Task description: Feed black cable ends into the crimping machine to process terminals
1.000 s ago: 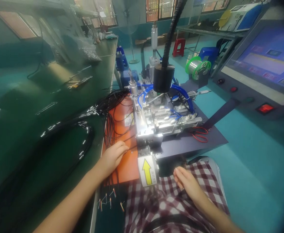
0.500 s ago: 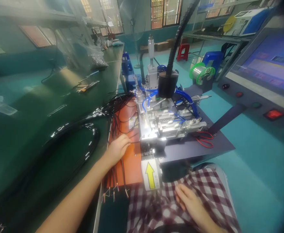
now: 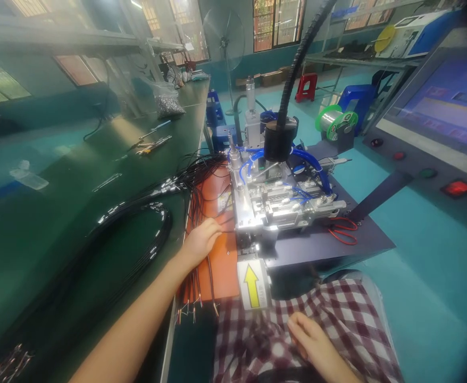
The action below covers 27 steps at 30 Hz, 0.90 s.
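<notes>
My left hand (image 3: pixel 202 242) pinches a thin black cable (image 3: pixel 228 231) between thumb and fingers, over the orange plate (image 3: pixel 224 271). The cable's end runs into the front left side of a metal machine (image 3: pixel 285 205) and is hidden there. Several more black cables (image 3: pixel 196 205) lie across the plate, their stripped ends (image 3: pixel 197 304) hanging past its near edge. Low over my lap, my right hand (image 3: pixel 309 335) is loosely closed, with nothing visible in it. Close by is a white part with a yellow arrow (image 3: pixel 252 284).
A thick looped cable bundle (image 3: pixel 133 207) lies on the green bench (image 3: pixel 69 207) to the left, with hand tools (image 3: pixel 153 145) beyond. A black flexible hose (image 3: pixel 293 64) comes down over the machine. On the right are a wire spool (image 3: pixel 336 122) and a tilted screen panel (image 3: pixel 436 111).
The whole view has shifted slightly, so everything sits a little further right. My left hand keeps its pinch on the cable at the machine, and my right hand stays over my lap.
</notes>
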{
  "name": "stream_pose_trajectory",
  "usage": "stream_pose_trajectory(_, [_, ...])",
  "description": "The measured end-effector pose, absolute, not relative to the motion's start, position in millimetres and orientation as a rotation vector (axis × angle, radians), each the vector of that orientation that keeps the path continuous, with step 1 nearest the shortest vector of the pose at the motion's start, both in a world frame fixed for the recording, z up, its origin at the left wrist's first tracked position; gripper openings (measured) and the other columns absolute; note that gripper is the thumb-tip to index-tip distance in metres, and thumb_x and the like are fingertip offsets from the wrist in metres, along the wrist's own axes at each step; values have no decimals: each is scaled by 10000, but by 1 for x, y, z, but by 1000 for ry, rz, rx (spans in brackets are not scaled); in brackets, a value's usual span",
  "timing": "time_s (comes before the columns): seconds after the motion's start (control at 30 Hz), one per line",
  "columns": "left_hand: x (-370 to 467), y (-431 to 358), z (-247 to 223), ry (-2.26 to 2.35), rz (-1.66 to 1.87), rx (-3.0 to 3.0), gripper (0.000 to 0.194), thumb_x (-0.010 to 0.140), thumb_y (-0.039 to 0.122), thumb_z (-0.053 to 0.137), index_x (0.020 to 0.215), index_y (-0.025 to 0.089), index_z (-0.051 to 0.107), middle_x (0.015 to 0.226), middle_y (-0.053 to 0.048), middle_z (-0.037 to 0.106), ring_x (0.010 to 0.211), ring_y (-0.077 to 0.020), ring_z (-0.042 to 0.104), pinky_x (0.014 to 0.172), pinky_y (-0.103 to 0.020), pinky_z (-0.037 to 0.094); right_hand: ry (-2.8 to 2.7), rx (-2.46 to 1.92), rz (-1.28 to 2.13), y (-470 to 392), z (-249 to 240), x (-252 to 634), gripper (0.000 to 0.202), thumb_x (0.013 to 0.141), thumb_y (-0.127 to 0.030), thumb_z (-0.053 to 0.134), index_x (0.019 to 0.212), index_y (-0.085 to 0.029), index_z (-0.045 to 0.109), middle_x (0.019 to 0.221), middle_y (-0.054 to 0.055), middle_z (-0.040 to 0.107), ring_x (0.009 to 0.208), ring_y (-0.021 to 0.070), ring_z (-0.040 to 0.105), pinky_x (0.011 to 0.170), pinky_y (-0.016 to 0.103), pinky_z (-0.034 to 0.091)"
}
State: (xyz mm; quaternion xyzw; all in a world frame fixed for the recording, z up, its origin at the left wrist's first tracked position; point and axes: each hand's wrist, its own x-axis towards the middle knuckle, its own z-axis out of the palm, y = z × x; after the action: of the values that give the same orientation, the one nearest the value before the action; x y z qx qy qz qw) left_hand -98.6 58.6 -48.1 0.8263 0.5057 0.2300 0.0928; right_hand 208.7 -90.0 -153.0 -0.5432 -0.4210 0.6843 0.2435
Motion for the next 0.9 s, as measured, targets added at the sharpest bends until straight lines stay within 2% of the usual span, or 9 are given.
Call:
stream_pose_trajectory(0.27, [-94, 58, -48, 1537, 666, 2482, 290, 919, 326, 560, 1157, 163, 577, 1156, -85, 606, 969, -199, 618, 823, -404, 538, -1177, -1487, 1892, -92, -150, 209, 580, 729, -767, 522, 637, -209, 393, 523, -71, 378, 430, 72, 273, 441, 232, 194])
stream_pose_trajectory(0.43, [-94, 59, -48, 1551, 642, 2528, 291, 918, 330, 560, 1158, 167, 577, 1169, -87, 602, 981, -200, 615, 835, -409, 533, -1219, -1456, 1958, -90, -147, 209, 520, 767, -680, 558, 636, -213, 369, 542, -68, 388, 454, 82, 303, 455, 227, 231])
stream_pose_trajectory(0.57, [-95, 51, -39, 1563, 632, 2536, 186, 932, 272, 525, 1043, 152, 613, 1037, -66, 626, 972, -206, 595, 858, -426, 499, -1215, -1485, 1932, -91, -144, 210, 477, 798, -632, 546, 653, -213, 371, 558, -67, 385, 466, 84, 292, 465, 229, 218])
stream_pose_trajectory(0.63, [-95, 35, -25, 1547, 627, 2527, 223, 958, 187, 409, 992, 160, 628, 971, -89, 623, 990, -227, 558, 886, -438, 462, -1237, -1511, 1933, -92, -140, 212, 468, 798, -627, 542, 654, -213, 381, 567, -61, 389, 479, 91, 301, 469, 233, 221])
stream_pose_trajectory(0.67, [-95, 24, -17, 1509, 601, 2529, 254, 956, 163, 376, 994, 165, 627, 987, -101, 617, 995, -230, 546, 893, -435, 449, -1254, -1524, 1941, -93, -138, 213, 466, 798, -628, 538, 653, -212, 387, 567, -59, 387, 484, 95, 304, 472, 235, 226])
stream_pose_trajectory(0.77, [-89, -10, 6, 1237, 386, 2551, 219, 910, 139, 436, 959, 218, 635, 949, -56, 621, 906, -190, 558, 830, -336, 461, -1296, -1547, 1948, -91, -129, 213, 459, 813, -627, 508, 653, -211, 400, 574, -58, 378, 495, 99, 301, 485, 239, 244])
stream_pose_trajectory(0.9, [-81, -31, 12, 1105, 29, 2564, 271, 840, 31, 393, 941, 193, 586, 949, -73, 582, 874, -210, 519, 792, -352, 431, -1315, -1548, 1966, -89, -123, 205, 444, 817, -618, 496, 663, -212, 407, 587, -56, 386, 490, 100, 304, 484, 239, 245])
